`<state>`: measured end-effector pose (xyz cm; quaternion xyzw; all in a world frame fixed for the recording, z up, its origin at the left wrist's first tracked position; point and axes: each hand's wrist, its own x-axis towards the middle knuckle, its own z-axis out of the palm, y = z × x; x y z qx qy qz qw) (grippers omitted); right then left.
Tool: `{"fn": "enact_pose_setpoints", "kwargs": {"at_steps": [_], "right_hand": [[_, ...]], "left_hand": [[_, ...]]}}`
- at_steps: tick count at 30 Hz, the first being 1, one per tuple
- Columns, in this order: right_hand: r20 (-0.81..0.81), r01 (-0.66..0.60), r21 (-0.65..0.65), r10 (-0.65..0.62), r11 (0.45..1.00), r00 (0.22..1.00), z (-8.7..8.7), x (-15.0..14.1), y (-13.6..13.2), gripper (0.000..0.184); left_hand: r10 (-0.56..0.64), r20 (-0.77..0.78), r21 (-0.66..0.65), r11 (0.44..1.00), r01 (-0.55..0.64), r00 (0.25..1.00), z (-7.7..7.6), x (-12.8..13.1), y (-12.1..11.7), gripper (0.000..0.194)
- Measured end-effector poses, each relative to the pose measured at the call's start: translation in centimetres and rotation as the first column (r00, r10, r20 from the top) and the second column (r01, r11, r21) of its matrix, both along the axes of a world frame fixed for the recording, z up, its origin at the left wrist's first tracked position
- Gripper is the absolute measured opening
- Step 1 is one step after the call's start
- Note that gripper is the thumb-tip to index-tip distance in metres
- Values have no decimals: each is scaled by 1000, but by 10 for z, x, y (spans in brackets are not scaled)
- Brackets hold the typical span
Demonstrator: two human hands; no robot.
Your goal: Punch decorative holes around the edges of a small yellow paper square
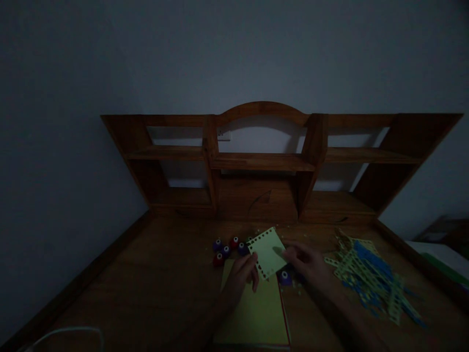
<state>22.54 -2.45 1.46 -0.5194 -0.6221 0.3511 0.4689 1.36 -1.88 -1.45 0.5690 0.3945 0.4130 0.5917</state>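
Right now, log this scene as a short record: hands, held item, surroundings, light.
left hand: gripping the sheet, left side
right hand: gripping the sheet, right side
sheet: pale green, holes along the far edge
below: yellow pad
left of sheet: red and purple pieces
right: heap of green and blue strips
back: wooden shelf
light: dim
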Motion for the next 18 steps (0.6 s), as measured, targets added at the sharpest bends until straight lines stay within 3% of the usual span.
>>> {"fn": "enact_pose_setpoints", "kwargs": {"at_steps": [2, 5, 9, 14, 18], "right_hand": [[-201, -59, -123, 34, 991, 979, -4, -5, 2, 41], [-343, -77, -177, 12, 981, 939, -6, -8, 5, 40], [-380, -9, -152, -50, 988, 923, -7, -6, 7, 39], [-370, -32, -157, -29, 987, 929, -15, 2, 12, 34], [-330, -34, -151, -18, 988, 944, -20, 4, 14, 33]], "left_hand": [[-11, 15, -2, 1000, 11, 1000, -3, 1, 2, 50], [-9, -3, -13, 1000, 9, 1000, -4, 1, 4, 58], [-68, -41, -37, 997, 67, 997, 3, 1, 4, 68], [-160, -68, 22, 987, 161, 985, 2, 3, 1, 47], [-118, -119, 62, 990, 126, 986, -6, 6, 4, 44]]}}
